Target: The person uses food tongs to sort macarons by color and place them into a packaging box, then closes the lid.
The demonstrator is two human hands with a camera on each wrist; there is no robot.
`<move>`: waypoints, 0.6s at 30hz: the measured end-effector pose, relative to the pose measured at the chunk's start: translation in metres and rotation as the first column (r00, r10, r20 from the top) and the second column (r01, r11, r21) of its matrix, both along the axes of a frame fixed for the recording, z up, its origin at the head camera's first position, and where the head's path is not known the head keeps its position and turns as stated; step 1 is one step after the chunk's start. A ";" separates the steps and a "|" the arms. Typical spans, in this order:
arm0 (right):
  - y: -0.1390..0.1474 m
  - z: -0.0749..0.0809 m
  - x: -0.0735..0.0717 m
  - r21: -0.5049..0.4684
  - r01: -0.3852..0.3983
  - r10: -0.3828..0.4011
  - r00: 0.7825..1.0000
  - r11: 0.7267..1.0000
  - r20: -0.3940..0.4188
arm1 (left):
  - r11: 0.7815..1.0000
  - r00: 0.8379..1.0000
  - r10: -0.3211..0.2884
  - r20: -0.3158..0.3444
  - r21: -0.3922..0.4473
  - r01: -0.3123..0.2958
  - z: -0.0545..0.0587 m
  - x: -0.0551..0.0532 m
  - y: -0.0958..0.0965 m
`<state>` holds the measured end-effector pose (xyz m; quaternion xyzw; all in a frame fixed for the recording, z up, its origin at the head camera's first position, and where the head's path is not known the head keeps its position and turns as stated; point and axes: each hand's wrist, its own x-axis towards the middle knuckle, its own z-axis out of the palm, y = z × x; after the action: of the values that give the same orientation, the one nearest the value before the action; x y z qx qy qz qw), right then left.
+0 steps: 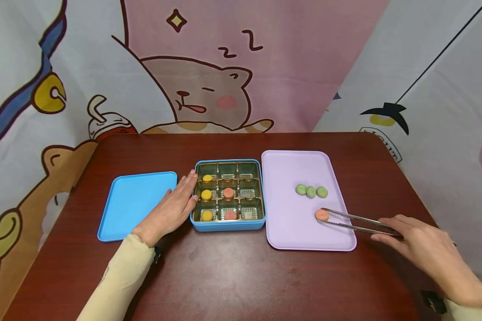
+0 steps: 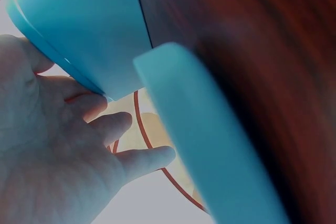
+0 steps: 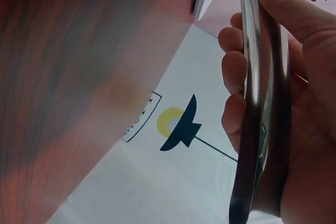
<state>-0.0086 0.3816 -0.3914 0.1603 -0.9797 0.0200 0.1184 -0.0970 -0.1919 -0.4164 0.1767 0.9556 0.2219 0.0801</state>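
My right hand (image 1: 425, 249) grips metal tongs (image 1: 361, 224), their handles also filling the right wrist view (image 3: 262, 98). An orange-pink ball (image 1: 322, 215) sits between the tong tips, over the lilac tray (image 1: 281, 178). Behind it on the tray, several green balls (image 1: 311, 192) lie in a row. My left hand (image 1: 170, 207) rests its straight fingers along the left side of a blue box (image 1: 229, 226) with a gold divided insert. Yellow balls (image 1: 206, 195) occupy the box's left column. Pink balls (image 1: 228, 193) sit in the middle and front compartments of its middle column.
Left of the box lies a flat blue lid or tray (image 1: 136, 196), partly under my left forearm in the head view. Everything stands on a dark red-brown table (image 1: 233, 276). A patterned cloth (image 1: 289, 58) hangs behind its far edge.
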 end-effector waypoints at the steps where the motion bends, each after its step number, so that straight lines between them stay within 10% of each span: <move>1: -0.001 -0.001 -0.001 0.000 -0.001 0.001 1.000 1.000 0.006 | 1.000 1.000 -0.001 -0.002 -0.001 0.001 0.000 0.000 0.000; 18: 0.000 -0.002 0.001 -0.007 0.006 -0.005 1.000 1.000 0.011 | 1.000 1.000 -0.006 -0.003 0.001 0.006 0.001 0.000 0.000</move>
<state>-0.0079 0.3819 -0.3934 0.1571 -0.9807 0.0240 0.1137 -0.0973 -0.1918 -0.4151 0.1801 0.9551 0.2217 0.0792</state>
